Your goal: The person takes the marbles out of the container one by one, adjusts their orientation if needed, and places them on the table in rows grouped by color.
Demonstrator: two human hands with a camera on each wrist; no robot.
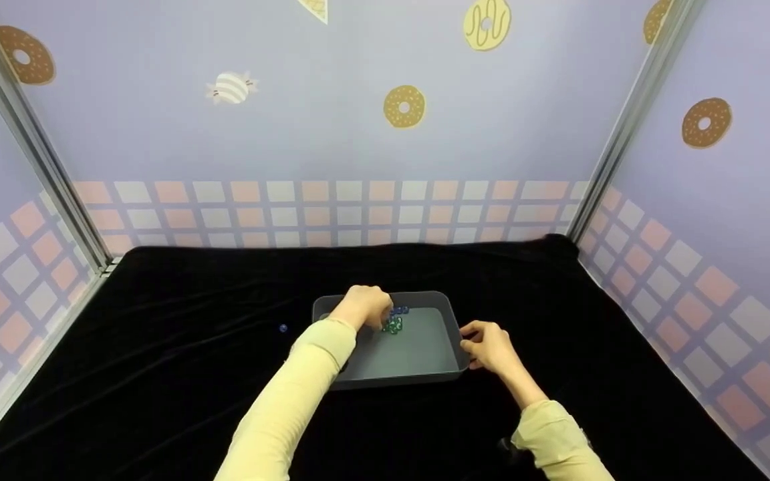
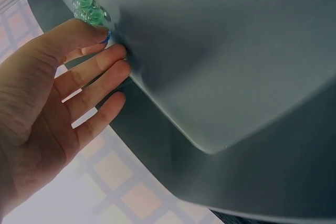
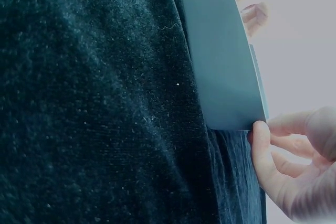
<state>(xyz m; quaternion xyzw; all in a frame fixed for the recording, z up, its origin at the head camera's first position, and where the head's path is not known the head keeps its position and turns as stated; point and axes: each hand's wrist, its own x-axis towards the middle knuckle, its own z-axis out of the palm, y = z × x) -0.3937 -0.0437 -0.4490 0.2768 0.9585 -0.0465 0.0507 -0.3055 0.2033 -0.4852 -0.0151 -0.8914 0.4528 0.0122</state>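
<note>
A shallow grey tray [image 1: 412, 351] lies on black cloth. My left hand [image 1: 370, 306] reaches into its far left part. In the left wrist view, that hand [image 2: 68, 87] pinches a small shiny blue bead [image 2: 107, 38] between thumb and index finger, mostly hidden by them; the other fingers are extended. Beside the thumb sit clear green beads [image 2: 89, 9], and in the head view these green beads [image 1: 393, 325] lie near several blue beads [image 1: 400, 310]. My right hand [image 1: 490, 345] holds the tray's right wall; in the right wrist view, its thumb and fingers [image 3: 261, 140] grip the tray corner [image 3: 236, 114].
A single round blue bead [image 1: 283, 328] lies on the black cloth [image 1: 178, 361] left of the tray. Patterned walls [image 1: 358, 153] stand behind and at both sides, with metal posts [image 1: 615, 147] at the corners.
</note>
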